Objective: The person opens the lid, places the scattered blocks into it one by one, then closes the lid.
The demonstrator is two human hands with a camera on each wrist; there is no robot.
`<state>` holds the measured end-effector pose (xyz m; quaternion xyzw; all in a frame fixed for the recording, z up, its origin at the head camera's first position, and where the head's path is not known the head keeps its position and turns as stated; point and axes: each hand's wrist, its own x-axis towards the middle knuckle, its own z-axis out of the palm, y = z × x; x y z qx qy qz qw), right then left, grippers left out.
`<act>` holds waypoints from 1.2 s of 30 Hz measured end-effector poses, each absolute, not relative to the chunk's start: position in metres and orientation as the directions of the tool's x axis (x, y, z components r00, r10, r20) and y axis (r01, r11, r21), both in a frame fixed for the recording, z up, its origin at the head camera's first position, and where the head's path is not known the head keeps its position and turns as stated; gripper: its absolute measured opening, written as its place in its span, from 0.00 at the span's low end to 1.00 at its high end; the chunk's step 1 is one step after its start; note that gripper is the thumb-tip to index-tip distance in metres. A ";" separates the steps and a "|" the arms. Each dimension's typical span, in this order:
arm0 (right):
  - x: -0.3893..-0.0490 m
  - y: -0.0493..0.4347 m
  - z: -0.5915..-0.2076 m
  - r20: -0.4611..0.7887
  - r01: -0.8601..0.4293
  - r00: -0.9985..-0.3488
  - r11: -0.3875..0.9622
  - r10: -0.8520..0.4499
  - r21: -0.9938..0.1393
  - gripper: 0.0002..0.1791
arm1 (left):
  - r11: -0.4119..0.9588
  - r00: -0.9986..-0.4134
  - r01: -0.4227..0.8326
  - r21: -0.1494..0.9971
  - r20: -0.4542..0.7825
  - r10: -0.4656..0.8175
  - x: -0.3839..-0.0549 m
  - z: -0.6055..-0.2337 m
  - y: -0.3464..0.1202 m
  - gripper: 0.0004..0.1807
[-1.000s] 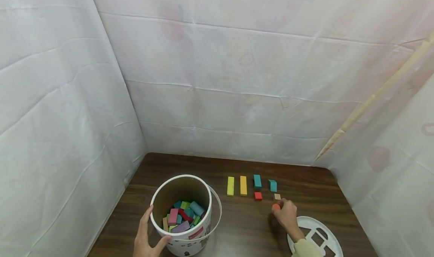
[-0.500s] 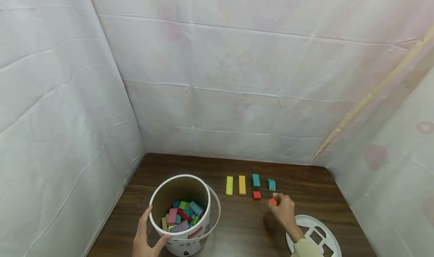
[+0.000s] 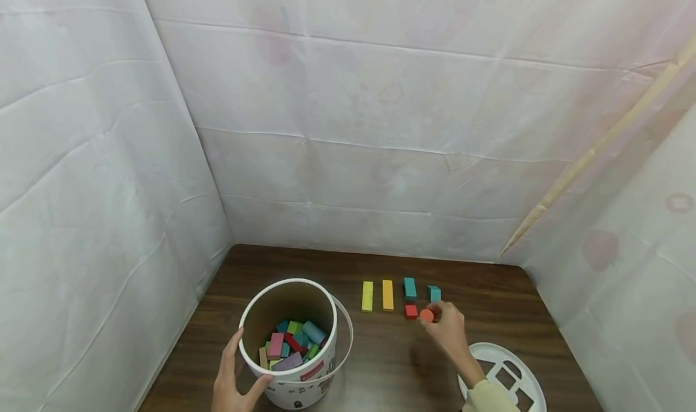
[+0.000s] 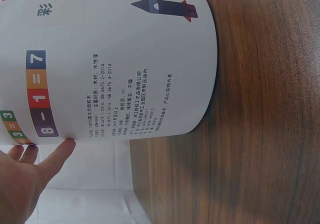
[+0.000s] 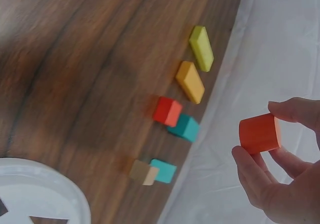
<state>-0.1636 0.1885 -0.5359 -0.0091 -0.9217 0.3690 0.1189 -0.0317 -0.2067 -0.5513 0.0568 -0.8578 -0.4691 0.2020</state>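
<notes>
My right hand (image 3: 447, 330) pinches an orange cylinder block (image 3: 426, 316) between thumb and fingers. In the right wrist view this cylinder (image 5: 259, 133) is held up, apart from the other blocks. My left hand (image 3: 234, 376) rests spread against the outside of a white bucket (image 3: 304, 394), fingers near its rim and thumb at the front. Inside the bucket lie several coloured blocks (image 3: 290, 362). Near the right hand are a red block (image 3: 410, 312), a teal block (image 3: 410, 288) and a slant-topped teal block (image 3: 434, 293). A plain wood block (image 5: 143, 172) is hidden from the head view.
A yellow-green block (image 3: 367, 296) and an orange-yellow block (image 3: 388, 295) lie further left in the row. The white lid (image 3: 530, 380) with cut-out shapes lies under the right forearm. White cloth (image 3: 348, 176) surrounds the brown table (image 3: 380, 370). The bucket's handle (image 3: 350, 339) hangs to its right.
My right hand has moved up and left with the orange cylinder, closer to the red block, and now covers the plain wood block. The left hand stays on the bucket.
</notes>
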 end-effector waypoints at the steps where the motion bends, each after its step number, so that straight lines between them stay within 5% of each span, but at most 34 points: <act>1: -0.163 0.186 -0.533 0.221 -0.081 -0.970 0.727 0.099 -0.682 0.11 | 0.558 -0.910 0.094 0.824 0.298 -0.287 -0.032 -0.551 -0.207 0.53; 21: -0.151 0.149 -0.496 0.282 -0.254 -0.957 0.680 -0.072 -0.688 0.14 | 0.522 -0.936 0.058 0.851 0.228 -0.267 -0.031 -0.546 -0.208 0.52; 28: -0.145 0.133 -0.484 0.295 -0.305 -0.947 0.650 -0.128 -0.697 0.15 | 0.523 -0.947 0.034 0.852 0.196 -0.256 -0.039 -0.578 -0.220 0.54; 36: -0.143 0.118 -0.476 0.268 -0.325 -0.945 0.606 -0.185 -0.727 0.15 | 0.547 -0.934 0.078 0.834 0.252 -0.251 -0.032 -0.551 -0.210 0.53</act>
